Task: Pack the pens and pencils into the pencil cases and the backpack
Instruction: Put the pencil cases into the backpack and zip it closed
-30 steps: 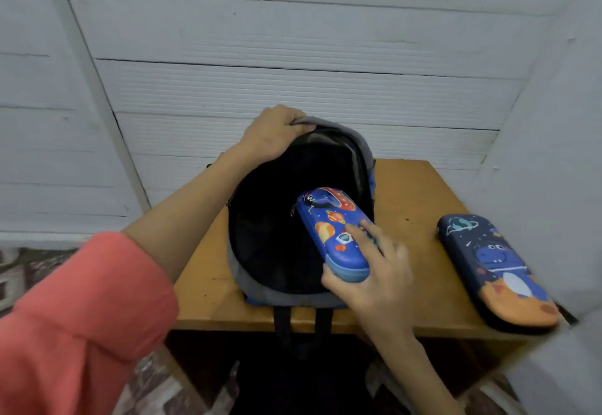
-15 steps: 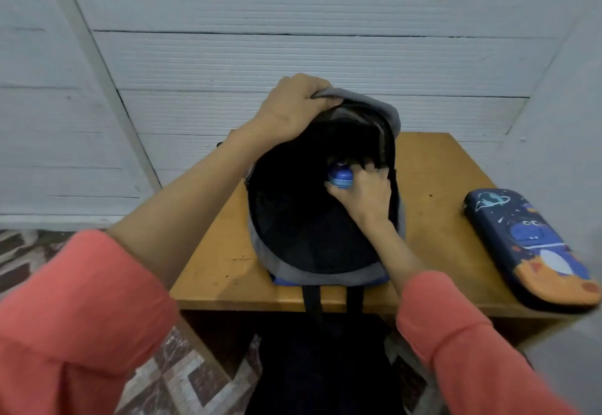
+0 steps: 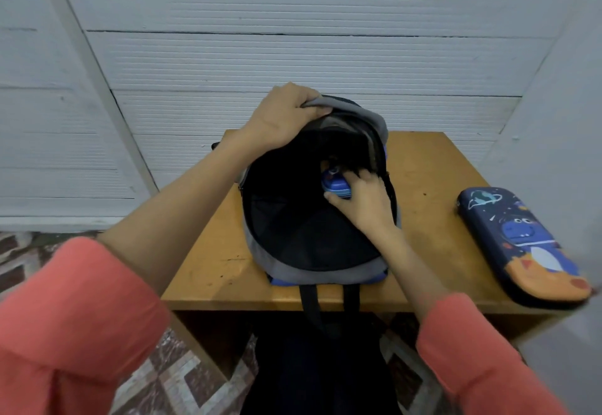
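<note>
A grey and black backpack (image 3: 286,268) lies open on the wooden table (image 3: 430,186), its mouth facing me. My left hand (image 3: 280,118) grips the grey top flap and holds it up. Inside the opening, my right hand (image 3: 361,199) holds the end of a blue pencil case (image 3: 334,185); most of that case is hidden in the dark interior. A second, dark blue pencil case (image 3: 521,245) with a dinosaur print and an orange end lies closed on the table's right side, apart from both hands.
White panelled walls (image 3: 293,56) stand close behind and to the right of the table. The backpack's black straps (image 3: 312,307) hang over the table's front edge. Patterned floor tiles (image 3: 169,375) show below.
My right hand has pushed the blue pencil case from the backpack's opening deep into the bag, so only its end shows. My left hand kept holding the flap up.
</note>
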`<action>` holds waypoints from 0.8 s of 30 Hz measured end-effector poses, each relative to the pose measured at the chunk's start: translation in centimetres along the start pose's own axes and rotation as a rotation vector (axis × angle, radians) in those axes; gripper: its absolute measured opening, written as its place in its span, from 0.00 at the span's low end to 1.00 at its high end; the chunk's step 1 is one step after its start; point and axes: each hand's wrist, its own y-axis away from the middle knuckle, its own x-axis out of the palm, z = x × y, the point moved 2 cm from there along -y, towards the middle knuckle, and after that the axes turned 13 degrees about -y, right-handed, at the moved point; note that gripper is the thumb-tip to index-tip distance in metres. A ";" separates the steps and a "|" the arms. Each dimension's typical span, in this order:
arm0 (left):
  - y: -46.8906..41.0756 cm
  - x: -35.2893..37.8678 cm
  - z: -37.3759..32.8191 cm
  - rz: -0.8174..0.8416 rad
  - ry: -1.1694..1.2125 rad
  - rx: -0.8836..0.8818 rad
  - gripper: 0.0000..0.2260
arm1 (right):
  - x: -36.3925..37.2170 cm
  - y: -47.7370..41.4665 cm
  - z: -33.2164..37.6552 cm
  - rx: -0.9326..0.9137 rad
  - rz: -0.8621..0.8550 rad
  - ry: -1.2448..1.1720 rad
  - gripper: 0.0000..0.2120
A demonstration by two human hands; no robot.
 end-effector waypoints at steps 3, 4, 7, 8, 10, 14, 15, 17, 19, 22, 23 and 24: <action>0.2 0.0 -0.1 0.015 -0.026 -0.024 0.11 | -3.4 3.3 -0.5 -0.065 -0.036 -0.279 0.19; 0.1 -0.1 -0.1 0.018 -0.028 -0.029 0.11 | -4.7 4.5 -0.9 -0.061 -0.027 -0.341 0.17; 0.3 0.0 -0.3 0.027 -0.029 -0.048 0.09 | -8.4 8.4 -3.5 0.024 -0.020 -0.334 0.16; 0.4 0.1 -0.3 0.027 -0.029 -0.056 0.09 | -9.7 9.6 -4.8 0.067 -0.031 -0.277 0.17; 0.5 0.2 -0.3 0.024 -0.030 -0.072 0.09 | -11.9 11.6 -7.4 0.190 -0.030 -0.064 0.22; 0.7 0.6 -0.5 0.049 -0.029 -0.092 0.12 | -15.1 14.7 -11.3 0.377 -0.074 0.289 0.33; 0.7 0.7 -0.6 0.050 -0.030 -0.092 0.12 | -15.4 15.2 -11.8 0.410 -0.086 0.305 0.35; 0.8 0.8 -0.9 0.047 -0.033 -0.085 0.11 | -15.4 16.1 -12.9 0.444 -0.093 0.292 0.38; 0.9 0.9 -1.1 0.042 -0.039 -0.077 0.10 | -15.0 16.4 -13.7 0.457 -0.083 0.297 0.40; 0.9 1.1 -1.0 0.033 -0.063 -0.067 0.10 | -14.3 16.5 -14.0 0.468 -0.100 0.330 0.40; 1.2 0.8 -0.4 0.026 -0.073 -0.081 0.11 | -13.8 16.3 -13.7 0.456 -0.118 0.329 0.40; 1.3 0.7 -0.3 0.027 -0.077 -0.084 0.11 | -13.7 16.3 -13.5 0.447 -0.138 0.330 0.39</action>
